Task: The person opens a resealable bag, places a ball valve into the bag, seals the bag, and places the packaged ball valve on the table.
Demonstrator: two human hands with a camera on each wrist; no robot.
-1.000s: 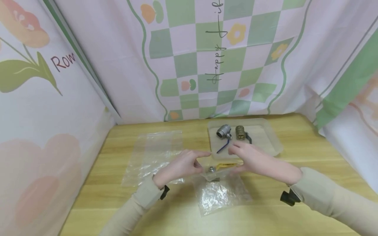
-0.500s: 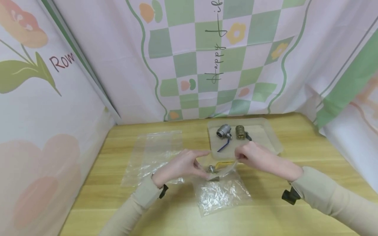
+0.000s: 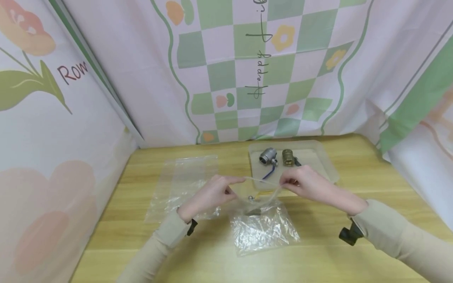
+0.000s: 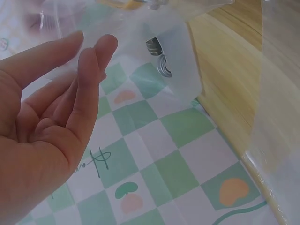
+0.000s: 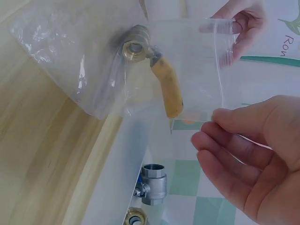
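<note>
A clear zip bag (image 3: 263, 232) has its lower part flat on the table and its mouth raised between both hands. Inside the film shows a brass ball valve (image 5: 137, 46) with a yellow lever handle (image 5: 168, 91). My right hand (image 3: 309, 182) pinches the bag's edge between thumb and index finger, the other fingers bent. On the opposite side of the mouth, my left hand (image 3: 209, 194) keeps thumb and index finger extended and apart against the film. The left wrist view shows that hand (image 4: 51, 112) with its outer fingers folded toward the palm.
Behind the hands stands a translucent tray (image 3: 316, 157) holding a steel ball valve (image 3: 269, 156) with a blue lever and a brass one (image 3: 288, 157) with a dark lever. Another clear bag (image 3: 187, 184) lies flat on the wooden table (image 3: 116, 236) at left. Printed curtains (image 3: 226, 118) surround the table.
The right hand has closed its thumb and index finger on the bag's edge. The bag's mouth has risen and spread wider between the hands; the left hand has shifted slightly left.
</note>
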